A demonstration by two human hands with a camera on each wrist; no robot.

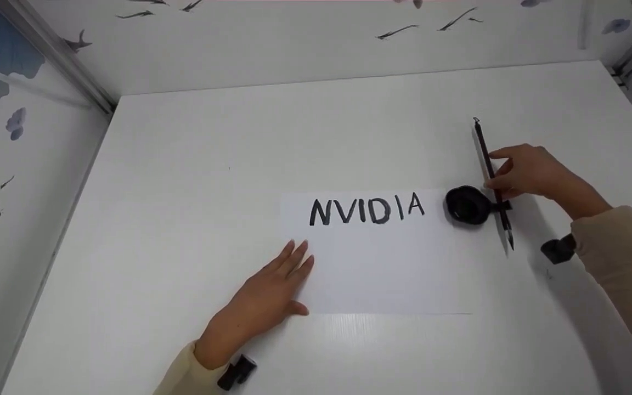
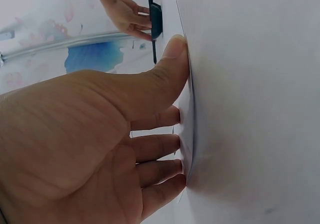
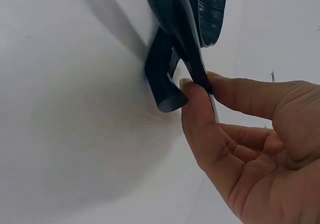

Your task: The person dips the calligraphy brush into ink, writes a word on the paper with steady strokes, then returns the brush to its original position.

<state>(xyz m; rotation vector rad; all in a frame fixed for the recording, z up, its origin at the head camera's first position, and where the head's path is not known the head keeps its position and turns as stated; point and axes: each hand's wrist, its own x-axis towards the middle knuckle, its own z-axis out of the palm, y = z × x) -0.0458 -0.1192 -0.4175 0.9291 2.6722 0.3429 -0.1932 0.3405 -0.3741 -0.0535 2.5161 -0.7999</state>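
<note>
A writing brush (image 1: 483,141) with a dark handle lies across the short handle of a black ink dish (image 1: 466,205), its dark tip pointing toward the near side. My right hand (image 1: 535,173) pinches the brush between thumb and fingers, as the right wrist view shows close up beside the dish handle (image 3: 165,84). A white sheet of paper (image 1: 376,269) bears the black letters "NVIDIA" (image 1: 367,211) along its upper part. My left hand (image 1: 264,296) rests with straight, spread fingers on the sheet's left edge; in the left wrist view its thumb and fingertips touch the paper (image 2: 187,129).
The white table (image 1: 195,164) reaches back to a white wall panel (image 1: 294,44) with painted plant marks. Another patterned panel (image 1: 36,159) stands on the left. A black wrist camera (image 1: 558,249) sits by the right sleeve, another black device (image 1: 237,372) by the left.
</note>
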